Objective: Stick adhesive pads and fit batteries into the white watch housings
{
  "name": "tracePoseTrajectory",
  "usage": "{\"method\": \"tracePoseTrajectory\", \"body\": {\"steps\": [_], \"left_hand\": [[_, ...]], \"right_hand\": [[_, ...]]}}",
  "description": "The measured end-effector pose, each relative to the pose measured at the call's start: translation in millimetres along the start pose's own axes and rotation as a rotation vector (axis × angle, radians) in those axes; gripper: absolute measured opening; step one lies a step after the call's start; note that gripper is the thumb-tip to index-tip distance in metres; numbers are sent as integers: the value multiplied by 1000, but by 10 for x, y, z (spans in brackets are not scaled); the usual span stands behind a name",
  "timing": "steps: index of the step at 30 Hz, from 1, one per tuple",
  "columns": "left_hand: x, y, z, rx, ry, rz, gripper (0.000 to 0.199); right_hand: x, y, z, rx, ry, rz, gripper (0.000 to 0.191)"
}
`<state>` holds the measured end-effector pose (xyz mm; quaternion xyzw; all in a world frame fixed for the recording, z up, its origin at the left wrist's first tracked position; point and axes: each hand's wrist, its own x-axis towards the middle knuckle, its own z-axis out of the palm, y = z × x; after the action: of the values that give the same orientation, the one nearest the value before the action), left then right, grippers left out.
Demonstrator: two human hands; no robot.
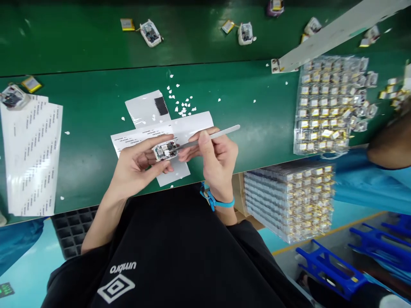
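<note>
My left hand (136,164) is closed around a small white device casing (165,150) with its circuit board exposed. My right hand (216,158) pinches a thin grey metal tool (221,132), whose tip reaches into the right side of the casing. Both hands are over printed white label sheets (199,124) on the green table (96,98). Small white round stickers (183,112) lie scattered just beyond the sheets. Beside them, a clear sheet (141,110) carries a black patch.
More label sheets (32,158) lie at the left. Opened casings with yellow batteries (127,25) stand along the far strip. A metal bar (334,36) slants over the right, near a battery tray (324,107). Stacked trays (289,201) and another person's arm (390,141) are at the right.
</note>
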<state>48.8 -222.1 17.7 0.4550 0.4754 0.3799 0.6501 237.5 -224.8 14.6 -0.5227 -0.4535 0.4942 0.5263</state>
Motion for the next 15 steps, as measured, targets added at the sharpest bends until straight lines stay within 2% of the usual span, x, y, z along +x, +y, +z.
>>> {"method": "tracePoseTrajectory", "body": {"steps": [3,7,15], "left_hand": [[-79,45,29,-17,17,-1,44],[-151,82,43,6,62,11,44],[-188,94,47,2,34,42,47]], "right_hand": [[-37,-67,61,3,-45,-1,29],[-59,-75,88,-13,-27,1,30],[-68,-72,116,-20,-14,-12,32]]}}
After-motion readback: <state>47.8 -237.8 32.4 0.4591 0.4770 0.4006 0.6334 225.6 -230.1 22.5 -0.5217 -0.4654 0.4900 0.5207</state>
